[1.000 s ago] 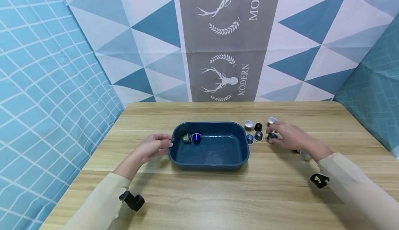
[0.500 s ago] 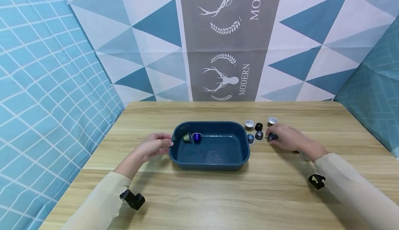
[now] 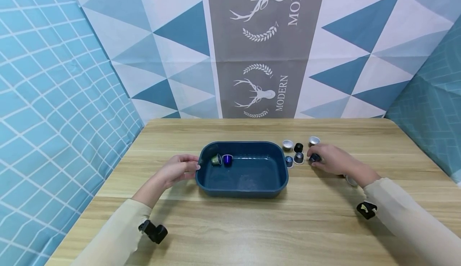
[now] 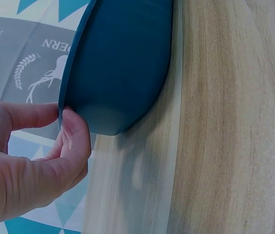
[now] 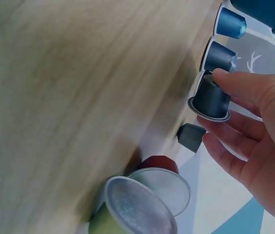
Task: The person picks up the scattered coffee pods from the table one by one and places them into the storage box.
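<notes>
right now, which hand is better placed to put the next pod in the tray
Probably the right hand: it pinches a dark pod, near the loose pods right of the tray. The left hand grips the tray's left end, away from those pods.

Ten capsules (image 3: 227, 160) are showing: two are lying in one tray (image 3: 242, 193), one is sitting in the right grip (image 3: 332, 158), seven are resting on one worktop (image 3: 252, 234).
</notes>
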A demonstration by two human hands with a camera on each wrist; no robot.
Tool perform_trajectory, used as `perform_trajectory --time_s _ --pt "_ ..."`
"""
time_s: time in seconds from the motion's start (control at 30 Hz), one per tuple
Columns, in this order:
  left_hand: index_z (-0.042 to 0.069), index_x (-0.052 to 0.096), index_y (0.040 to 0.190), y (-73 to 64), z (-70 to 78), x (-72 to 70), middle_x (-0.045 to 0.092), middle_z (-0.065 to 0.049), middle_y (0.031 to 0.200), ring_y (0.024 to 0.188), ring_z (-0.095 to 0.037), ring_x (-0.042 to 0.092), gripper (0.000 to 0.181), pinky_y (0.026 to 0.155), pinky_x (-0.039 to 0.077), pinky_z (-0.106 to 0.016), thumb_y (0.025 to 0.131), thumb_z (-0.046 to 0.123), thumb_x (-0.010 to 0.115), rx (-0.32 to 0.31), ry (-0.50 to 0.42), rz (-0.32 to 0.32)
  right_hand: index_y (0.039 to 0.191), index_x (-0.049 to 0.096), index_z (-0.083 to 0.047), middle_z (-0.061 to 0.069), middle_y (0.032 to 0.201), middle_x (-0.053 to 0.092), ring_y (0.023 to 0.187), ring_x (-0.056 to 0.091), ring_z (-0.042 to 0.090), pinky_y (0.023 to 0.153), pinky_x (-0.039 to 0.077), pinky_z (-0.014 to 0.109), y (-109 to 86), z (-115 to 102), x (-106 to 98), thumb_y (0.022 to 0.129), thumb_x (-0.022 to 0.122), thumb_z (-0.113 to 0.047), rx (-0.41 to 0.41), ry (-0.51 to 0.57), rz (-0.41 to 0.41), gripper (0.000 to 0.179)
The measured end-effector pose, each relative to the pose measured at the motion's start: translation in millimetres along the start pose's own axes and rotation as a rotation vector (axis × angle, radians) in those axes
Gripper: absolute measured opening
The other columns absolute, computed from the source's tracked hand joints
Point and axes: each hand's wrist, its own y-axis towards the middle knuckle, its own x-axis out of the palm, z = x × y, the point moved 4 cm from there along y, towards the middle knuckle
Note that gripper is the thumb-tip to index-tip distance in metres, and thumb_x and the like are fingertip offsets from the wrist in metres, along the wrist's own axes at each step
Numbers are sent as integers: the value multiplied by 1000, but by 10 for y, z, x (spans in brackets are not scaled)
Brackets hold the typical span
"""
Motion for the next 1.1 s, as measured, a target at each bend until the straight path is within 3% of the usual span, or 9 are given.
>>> perform_trajectory --time_s 0.43,0.7,1.1 --pt "-9 42 132 23 -28 -7 55 -7 109 90 -8 57 45 82 55 -24 93 8 56 -3 3 4 100 67 -3 6 94 67 82 64 15 70 54 34 1 -98 -130 79 75 -4 -22 3 27 23" --pt "-9 41 133 31 -42 -25 54 -9 113 91 -9 57 45 82 55 -24 93 9 55 -2 6 5 99 67 -4 6 94 67 84 65 18 72 55 36 28 -195 -186 77 76 0 -63 -37 106 25" --pt "-9 41 133 30 -38 -27 54 -9 113 91 -9 58 45 81 55 -24 93 8 55 2 -1 2 99 66 -3 9 96 68 87 66 20 73 56 38 88 -299 -217 78 77 -6 -63 -49 211 24"
